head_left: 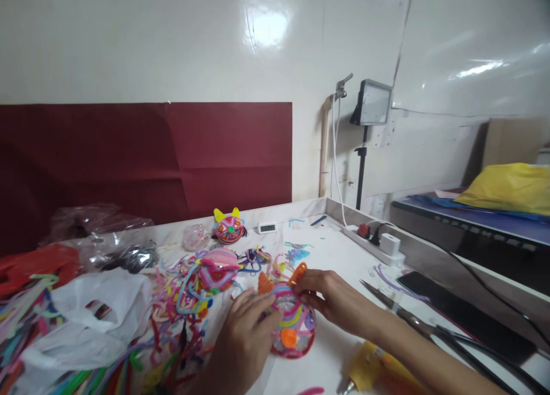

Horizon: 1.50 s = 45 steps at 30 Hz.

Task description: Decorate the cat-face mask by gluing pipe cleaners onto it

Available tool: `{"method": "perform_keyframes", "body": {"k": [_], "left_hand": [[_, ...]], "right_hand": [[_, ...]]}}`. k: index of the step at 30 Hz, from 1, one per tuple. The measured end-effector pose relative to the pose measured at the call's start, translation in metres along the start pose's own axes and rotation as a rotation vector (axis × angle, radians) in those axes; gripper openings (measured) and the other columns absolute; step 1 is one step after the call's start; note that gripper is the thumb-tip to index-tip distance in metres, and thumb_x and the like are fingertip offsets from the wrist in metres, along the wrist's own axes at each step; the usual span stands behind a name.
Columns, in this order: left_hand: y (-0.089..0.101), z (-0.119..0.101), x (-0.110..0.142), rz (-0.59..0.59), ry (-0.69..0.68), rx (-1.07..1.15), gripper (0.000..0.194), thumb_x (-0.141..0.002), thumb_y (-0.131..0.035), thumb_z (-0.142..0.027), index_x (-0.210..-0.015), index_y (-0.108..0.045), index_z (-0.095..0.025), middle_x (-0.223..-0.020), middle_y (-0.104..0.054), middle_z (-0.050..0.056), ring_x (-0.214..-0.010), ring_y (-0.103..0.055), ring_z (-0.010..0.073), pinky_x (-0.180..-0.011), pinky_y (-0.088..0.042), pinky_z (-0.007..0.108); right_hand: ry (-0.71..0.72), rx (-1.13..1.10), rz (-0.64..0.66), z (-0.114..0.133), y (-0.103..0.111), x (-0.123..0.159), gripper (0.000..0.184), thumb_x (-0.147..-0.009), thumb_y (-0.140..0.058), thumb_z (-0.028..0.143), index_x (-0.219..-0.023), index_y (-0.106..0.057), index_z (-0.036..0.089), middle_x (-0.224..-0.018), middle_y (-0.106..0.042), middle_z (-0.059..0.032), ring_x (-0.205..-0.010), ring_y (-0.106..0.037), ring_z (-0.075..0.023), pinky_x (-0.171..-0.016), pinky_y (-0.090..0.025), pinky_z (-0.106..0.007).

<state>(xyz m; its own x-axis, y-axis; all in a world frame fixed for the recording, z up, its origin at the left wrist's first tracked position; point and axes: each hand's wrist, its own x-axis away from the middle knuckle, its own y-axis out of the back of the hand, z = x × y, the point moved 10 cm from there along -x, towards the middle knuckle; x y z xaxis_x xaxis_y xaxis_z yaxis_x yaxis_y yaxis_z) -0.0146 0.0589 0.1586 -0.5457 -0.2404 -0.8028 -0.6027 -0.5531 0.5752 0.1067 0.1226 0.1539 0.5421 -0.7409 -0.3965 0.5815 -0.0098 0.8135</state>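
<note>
A round craft face [296, 349], made of coloured pipe cleaners with an orange round nose, lies on the white table between my hands. My left hand [251, 335] is closed around its left side, next to an orange coiled ear [265, 283]. My right hand [329, 297] pinches a second orange coiled piece [298, 273] at the top right rim. Whether that piece is fixed to the face I cannot tell. Just behind lies a pink and purple striped craft face [218, 269]. Farther back sits another face [230, 229] with yellow ears.
Loose pipe cleaners and a white plastic bag [98, 303] cover the left side. On the right are a yellow glue gun [373, 366], large scissors [415, 320], a black phone [464, 315] and a power strip [387, 252]. A small digital clock [267, 228] stands at the back.
</note>
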Motion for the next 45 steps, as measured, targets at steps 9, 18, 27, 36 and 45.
{"method": "perform_keyframes", "body": {"k": [9,18,27,36,45], "left_hand": [[-0.001,-0.003,-0.001,0.05,0.045,-0.002,0.038,-0.079,-0.042,-0.001,-0.096,-0.07,-0.019,-0.099,-0.079,0.01,-0.091,-0.075,0.0241,-0.084,-0.062,0.048],[0.0,-0.004,-0.002,0.036,0.045,-0.025,0.035,-0.083,-0.042,-0.002,-0.093,-0.07,-0.021,-0.097,-0.079,0.008,-0.09,-0.075,0.0216,-0.088,-0.061,0.045],[0.001,-0.005,-0.001,-0.013,0.014,-0.064,0.031,-0.089,-0.044,-0.005,-0.092,-0.069,-0.022,-0.097,-0.079,0.006,-0.092,-0.074,0.0176,-0.094,-0.057,0.036],[-0.001,-0.014,0.0,-0.033,-0.052,-0.099,0.025,-0.094,-0.044,-0.008,-0.092,-0.065,-0.022,-0.099,-0.078,0.005,-0.099,-0.071,0.0148,-0.104,-0.048,0.034],[-0.005,0.0,0.011,0.024,0.05,0.001,0.033,-0.087,-0.045,-0.002,-0.11,-0.061,-0.02,-0.117,-0.072,0.007,-0.117,-0.062,0.0167,-0.11,-0.044,0.035]], "right_hand": [[-0.034,-0.064,0.007,-0.012,-0.007,0.006,0.02,-0.096,-0.053,0.013,-0.093,-0.071,0.019,-0.089,-0.069,-0.0052,-0.078,-0.065,-0.0186,-0.071,-0.047,-0.027],[-0.036,-0.064,0.024,-0.011,-0.006,0.002,0.02,-0.093,-0.053,0.01,-0.09,-0.071,0.019,-0.087,-0.069,-0.0054,-0.078,-0.064,-0.0191,-0.071,-0.045,-0.027],[-0.061,-0.132,0.065,-0.015,-0.003,-0.004,0.024,-0.079,-0.057,-0.001,-0.086,-0.071,0.017,-0.088,-0.07,-0.006,-0.08,-0.063,-0.0181,-0.073,-0.043,-0.026],[-0.296,-0.41,0.167,-0.043,-0.019,-0.002,0.012,-0.069,-0.059,0.005,-0.071,-0.06,0.017,-0.062,-0.053,0.0047,-0.058,-0.045,-0.0105,-0.054,-0.035,-0.021],[-0.414,-0.67,0.182,-0.045,-0.025,-0.001,0.01,-0.061,-0.061,0.024,-0.063,-0.055,0.017,-0.06,-0.051,0.0038,-0.057,-0.042,-0.0101,-0.054,-0.033,-0.023]]}}
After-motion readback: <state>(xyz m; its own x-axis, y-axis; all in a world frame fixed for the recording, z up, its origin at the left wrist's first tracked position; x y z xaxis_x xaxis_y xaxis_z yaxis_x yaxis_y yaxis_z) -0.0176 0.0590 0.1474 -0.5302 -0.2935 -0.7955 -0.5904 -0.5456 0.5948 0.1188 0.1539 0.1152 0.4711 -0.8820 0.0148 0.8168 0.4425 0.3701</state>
